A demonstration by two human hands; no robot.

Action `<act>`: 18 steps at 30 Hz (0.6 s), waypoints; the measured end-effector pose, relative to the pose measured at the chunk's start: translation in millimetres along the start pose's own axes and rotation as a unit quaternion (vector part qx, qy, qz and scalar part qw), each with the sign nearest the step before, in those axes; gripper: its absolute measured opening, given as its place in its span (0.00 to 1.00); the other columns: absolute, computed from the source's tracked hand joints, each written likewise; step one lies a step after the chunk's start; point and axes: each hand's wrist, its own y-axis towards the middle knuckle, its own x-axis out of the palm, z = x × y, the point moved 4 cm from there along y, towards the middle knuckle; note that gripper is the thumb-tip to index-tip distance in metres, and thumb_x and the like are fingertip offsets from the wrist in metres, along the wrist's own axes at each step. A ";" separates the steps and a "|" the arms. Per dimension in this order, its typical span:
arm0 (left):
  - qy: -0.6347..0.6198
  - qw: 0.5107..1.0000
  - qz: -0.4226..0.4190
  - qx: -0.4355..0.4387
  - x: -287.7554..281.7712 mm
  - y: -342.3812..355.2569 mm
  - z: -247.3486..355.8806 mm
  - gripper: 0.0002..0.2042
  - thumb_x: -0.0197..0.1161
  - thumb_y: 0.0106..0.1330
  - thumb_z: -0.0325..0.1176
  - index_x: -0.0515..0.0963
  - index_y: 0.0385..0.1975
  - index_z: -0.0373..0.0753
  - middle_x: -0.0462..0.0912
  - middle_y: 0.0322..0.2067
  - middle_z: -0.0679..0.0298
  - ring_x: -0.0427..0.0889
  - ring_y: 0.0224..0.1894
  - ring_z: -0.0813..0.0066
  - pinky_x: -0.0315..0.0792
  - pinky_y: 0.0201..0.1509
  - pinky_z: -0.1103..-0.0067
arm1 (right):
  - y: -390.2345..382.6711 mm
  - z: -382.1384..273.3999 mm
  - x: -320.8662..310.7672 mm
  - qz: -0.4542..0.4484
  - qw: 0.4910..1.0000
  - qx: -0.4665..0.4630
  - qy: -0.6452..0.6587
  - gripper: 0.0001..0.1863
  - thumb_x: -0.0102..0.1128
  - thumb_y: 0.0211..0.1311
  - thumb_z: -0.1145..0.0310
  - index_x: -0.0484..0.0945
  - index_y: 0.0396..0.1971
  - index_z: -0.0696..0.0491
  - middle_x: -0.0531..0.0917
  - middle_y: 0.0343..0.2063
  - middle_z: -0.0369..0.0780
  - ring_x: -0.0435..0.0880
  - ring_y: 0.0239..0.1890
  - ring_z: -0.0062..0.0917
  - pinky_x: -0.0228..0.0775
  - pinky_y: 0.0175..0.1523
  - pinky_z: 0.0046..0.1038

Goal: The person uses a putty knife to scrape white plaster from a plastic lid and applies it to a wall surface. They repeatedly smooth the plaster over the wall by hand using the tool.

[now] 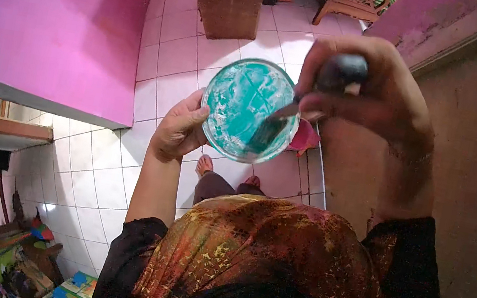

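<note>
Firmly, the left hand (182,126) grips a round teal dish (252,110) by its left rim, thumb over the edge and fingers beneath. The right hand (387,102) is closed round the dark handle (343,71) of a flat-bladed tool, high beyond the dish's right rim. Its blade (270,132) slants across that rim, tip over the dish's lower right part; whether it touches the surface I cannot tell. White smears cover much of the dish's inside, up near the rim.

Held in the air, the dish hangs over the tiled floor (157,64), just beyond the feet (204,165). A bright pink thing (304,136), partly hidden, shows past its right rim. Leftward, a strip of tiles separates the left hand from the edge of the pink wall (77,12); rightward, a brown surface (472,164) lies behind the right forearm. Beyond the dish's far rim, more tiles run to a brown wooden cabinet (224,6), with a carved chair (353,3) farther right.
</note>
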 end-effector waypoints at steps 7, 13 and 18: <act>0.012 0.998 -0.027 -0.059 -18.7 9.5 -9.0 0.26 0.52 0.67 0.32 0.54 0.62 0.28 0.70 0.55 0.51 0.73 0.56 0.61 0.71 0.57 0.64 | -2.2 0.9 -4.0 0.181 0.981 -0.050 0.047 0.09 0.68 0.47 0.79 0.80 0.30 0.59 0.80 0.30 0.37 0.78 0.34 0.19 0.70 0.40 0.20; -0.010 0.993 0.100 -0.069 -79.3 -9.2 0.5 0.29 0.55 0.65 0.33 0.53 0.62 0.29 0.68 0.57 0.51 0.71 0.58 0.57 0.69 0.59 0.62 | -41.7 16.2 10.2 0.398 0.907 -0.075 -0.110 0.12 0.66 0.52 0.80 0.77 0.37 0.57 0.81 0.33 0.41 0.81 0.33 0.24 0.73 0.39 0.23; 0.002 0.983 0.135 -0.128 -120.8 -32.9 -6.1 0.29 0.56 0.65 0.35 0.54 0.62 0.30 0.68 0.57 0.51 0.73 0.56 0.55 0.71 0.56 0.57 | -82.0 62.0 24.4 0.486 0.827 0.005 -0.282 0.11 0.63 0.52 0.83 0.76 0.37 0.58 0.82 0.38 0.46 0.81 0.41 0.29 0.72 0.48 0.27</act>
